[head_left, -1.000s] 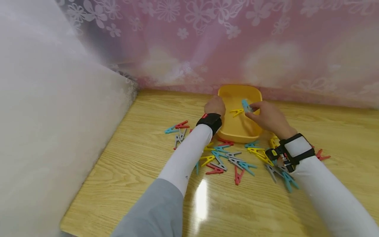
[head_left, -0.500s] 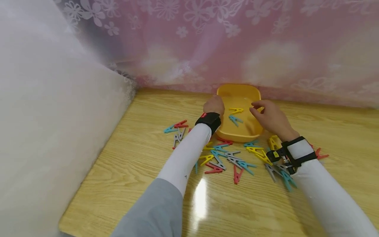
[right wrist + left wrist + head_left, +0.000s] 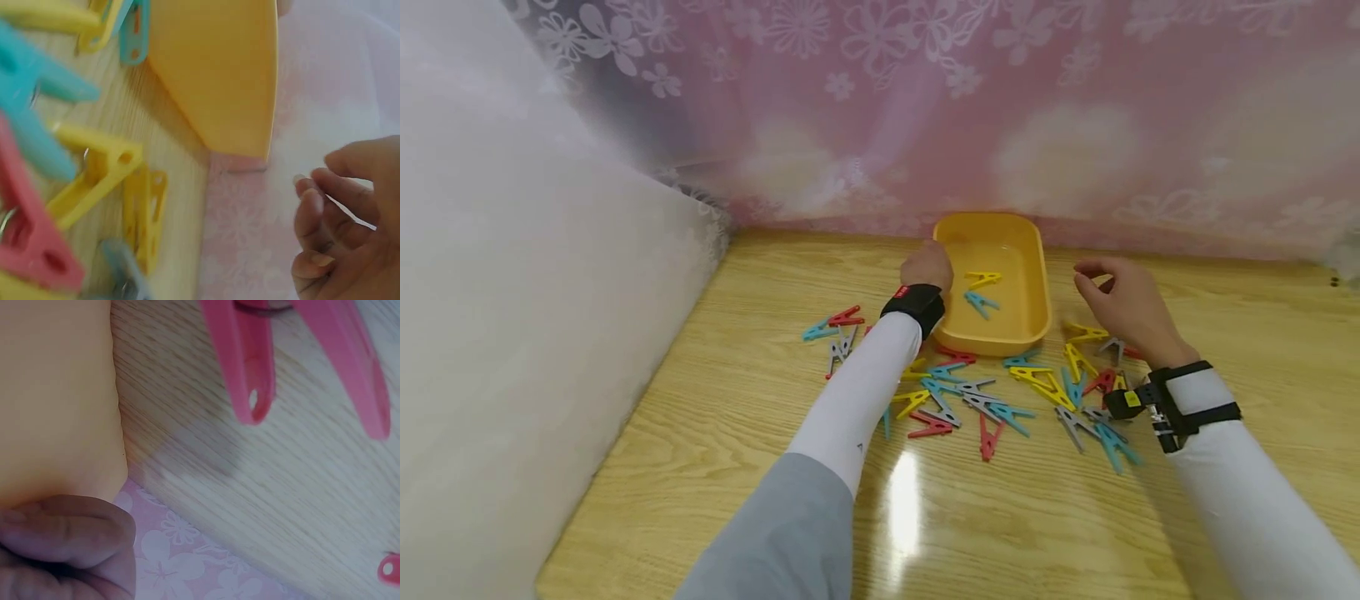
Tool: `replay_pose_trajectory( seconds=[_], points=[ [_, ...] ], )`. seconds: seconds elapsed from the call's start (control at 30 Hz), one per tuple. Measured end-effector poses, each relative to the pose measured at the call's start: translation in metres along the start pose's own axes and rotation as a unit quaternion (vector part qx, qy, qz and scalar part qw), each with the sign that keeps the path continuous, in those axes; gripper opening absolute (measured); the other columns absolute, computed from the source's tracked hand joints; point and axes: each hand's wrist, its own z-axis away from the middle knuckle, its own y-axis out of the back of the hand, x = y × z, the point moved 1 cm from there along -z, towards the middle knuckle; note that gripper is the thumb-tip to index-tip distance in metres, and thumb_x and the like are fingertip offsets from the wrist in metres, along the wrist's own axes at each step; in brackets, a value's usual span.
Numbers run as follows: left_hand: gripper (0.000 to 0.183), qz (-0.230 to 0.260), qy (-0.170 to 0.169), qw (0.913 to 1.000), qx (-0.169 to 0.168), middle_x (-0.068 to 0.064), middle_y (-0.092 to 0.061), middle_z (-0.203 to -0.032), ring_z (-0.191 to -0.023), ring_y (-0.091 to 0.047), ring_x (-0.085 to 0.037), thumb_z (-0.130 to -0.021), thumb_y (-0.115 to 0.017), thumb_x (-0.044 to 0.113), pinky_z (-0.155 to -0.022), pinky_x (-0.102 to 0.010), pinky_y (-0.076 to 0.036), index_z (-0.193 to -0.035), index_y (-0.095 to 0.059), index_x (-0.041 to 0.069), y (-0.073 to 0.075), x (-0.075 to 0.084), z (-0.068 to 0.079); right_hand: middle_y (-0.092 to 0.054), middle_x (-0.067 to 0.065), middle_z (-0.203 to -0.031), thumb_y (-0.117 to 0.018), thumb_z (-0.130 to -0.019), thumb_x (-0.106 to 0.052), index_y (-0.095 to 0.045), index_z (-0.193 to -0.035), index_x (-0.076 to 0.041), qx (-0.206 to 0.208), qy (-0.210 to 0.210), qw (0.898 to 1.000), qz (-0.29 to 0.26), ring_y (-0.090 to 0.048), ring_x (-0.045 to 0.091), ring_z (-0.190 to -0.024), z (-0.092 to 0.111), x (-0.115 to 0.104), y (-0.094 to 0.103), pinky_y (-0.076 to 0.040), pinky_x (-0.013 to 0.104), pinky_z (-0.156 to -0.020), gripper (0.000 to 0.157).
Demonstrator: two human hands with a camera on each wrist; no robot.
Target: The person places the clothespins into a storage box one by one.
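Note:
A yellow plastic basin [image 3: 992,337] stands at the back of the table with a yellow clothespin [image 3: 983,278] and a blue clothespin [image 3: 981,303] lying in it. My left hand [image 3: 927,267] grips the basin's left rim; the left wrist view shows its curled fingers [image 3: 69,534] against the basin wall. To the right of the basin, my right hand [image 3: 1123,304] hovers with loosely bent fingers and nothing between them. Below it lies a group of clothespins, among them a yellow clothespin [image 3: 1078,362] and a red clothespin [image 3: 1101,382].
Several red, blue, grey and yellow clothespins are scattered in front of the basin, such as a red clothespin [image 3: 990,436]. A few more, including a blue clothespin [image 3: 818,331], lie left of the left forearm. A pink floral curtain [image 3: 865,125] hangs behind the wooden table [image 3: 700,417].
My right hand let go of the blue clothespin, which dropped into the basin beside the yellow one. Then the hand moved right, away from the basin. My left hand stays on the rim.

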Motion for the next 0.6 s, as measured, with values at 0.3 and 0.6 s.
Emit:
replay_pose_trajectory(
  seconds=[0.3,0.6],
  points=[
    [0.032,-0.011,-0.001,0.9999,-0.001,-0.003,-0.067,-0.094,-0.078,-0.065,-0.018,-0.102,-0.045,0.029,-0.067,-0.031,-0.053,-0.124,-0.053,0.007,-0.002,-0.002,-0.003,-0.053,0.027,-0.119,-0.057,-0.096,-0.025,-0.053,-0.128,0.007,-0.156,-0.02,0.987,0.044,-0.054,0.033,-0.085,0.007,0.022,-0.001,-0.046,0.039,-0.062,0.046],
    [0.031,-0.012,0.001,0.9999,0.001,-0.003,-0.066,-0.093,-0.079,-0.065,-0.017,-0.101,-0.046,0.028,-0.067,-0.031,-0.054,-0.122,-0.054,0.007,-0.001,0.002,0.0,-0.048,0.028,-0.119,-0.062,-0.089,-0.011,-0.051,-0.129,0.01,-0.215,-0.012,0.975,0.043,-0.046,0.023,-0.063,0.011,0.035,-0.007,-0.039,0.035,-0.053,0.046]
  ],
)
